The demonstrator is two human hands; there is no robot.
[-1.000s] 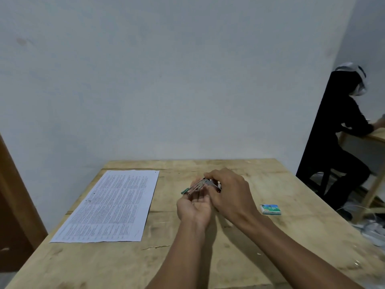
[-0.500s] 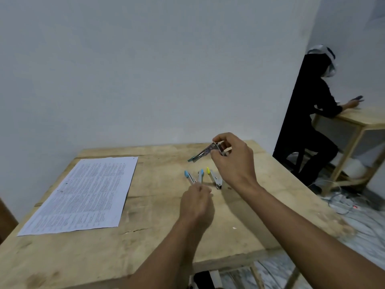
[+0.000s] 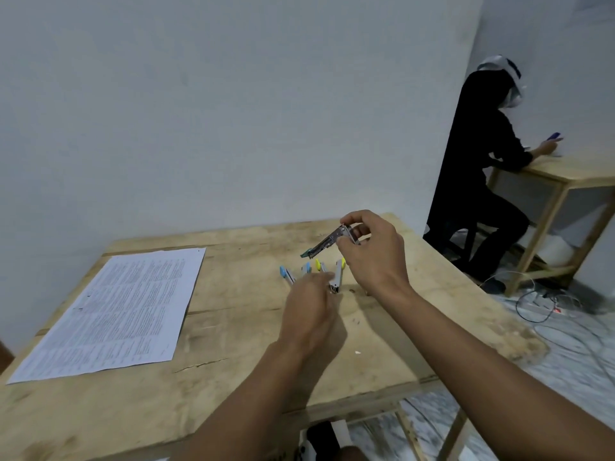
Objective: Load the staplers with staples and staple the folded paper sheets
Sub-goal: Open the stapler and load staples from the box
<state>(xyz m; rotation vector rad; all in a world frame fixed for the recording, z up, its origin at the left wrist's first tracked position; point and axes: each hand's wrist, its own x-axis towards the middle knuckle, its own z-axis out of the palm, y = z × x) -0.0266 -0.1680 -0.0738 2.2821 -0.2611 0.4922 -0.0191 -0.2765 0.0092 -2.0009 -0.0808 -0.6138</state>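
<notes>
My right hand (image 3: 372,257) holds a small green-tipped metal stapler (image 3: 327,242) above the wooden table (image 3: 233,327), its two arms hinged apart. Below it, several small staplers lie side by side on the table: a blue-tipped one (image 3: 287,274), another blue one (image 3: 306,267), a yellow-tipped one (image 3: 320,266) and one more yellow (image 3: 338,274). My left hand (image 3: 309,311) hovers low over their near ends, fingers loosely curled, and hides part of them. A printed paper sheet (image 3: 113,311) lies flat on the table's left side.
A person in dark clothes (image 3: 479,181) sits at a second wooden table (image 3: 565,174) at the right. Cables and a power strip (image 3: 545,304) lie on the tiled floor there. A white wall stands close behind my table. The table's right edge runs just beyond my right arm.
My right hand has lifted the green stapler away from my left hand and up. My left hand dropped toward the staplers on the table. The view swung right, and the small staple box left the frame.
</notes>
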